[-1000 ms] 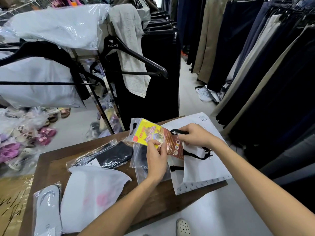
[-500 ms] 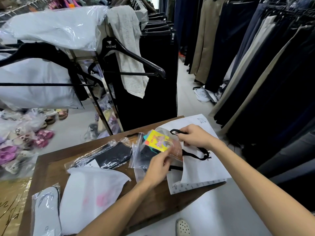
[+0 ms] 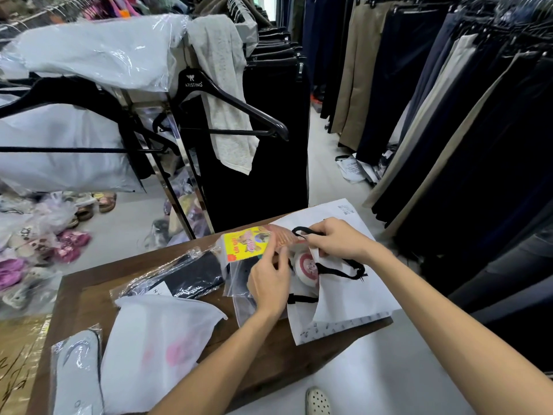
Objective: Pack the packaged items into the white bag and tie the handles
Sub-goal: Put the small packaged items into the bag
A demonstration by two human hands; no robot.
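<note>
The white bag (image 3: 353, 298) with black cord handles lies on the right end of the brown table (image 3: 74, 292). My right hand (image 3: 338, 239) grips a black handle and holds the bag's mouth up. My left hand (image 3: 269, 283) holds a yellow and orange packet (image 3: 247, 242) at the bag's mouth, its far end partly inside. A clear zip bag (image 3: 239, 280) with something dark lies under my left hand. A round pink and white item (image 3: 305, 266) shows inside the bag.
On the table lie a black garment in clear plastic (image 3: 182, 278), a frosted white pouch (image 3: 155, 348) and a grey insole pack (image 3: 76, 375). Behind the table stand a clothes rack with a black hanger (image 3: 227, 100), and hanging trousers on the right (image 3: 449, 115). A shoe (image 3: 317, 401) shows below.
My left hand has lowered the yellow packet from above the table to the bag's mouth and slid its end in. My right hand has stayed on the handle.
</note>
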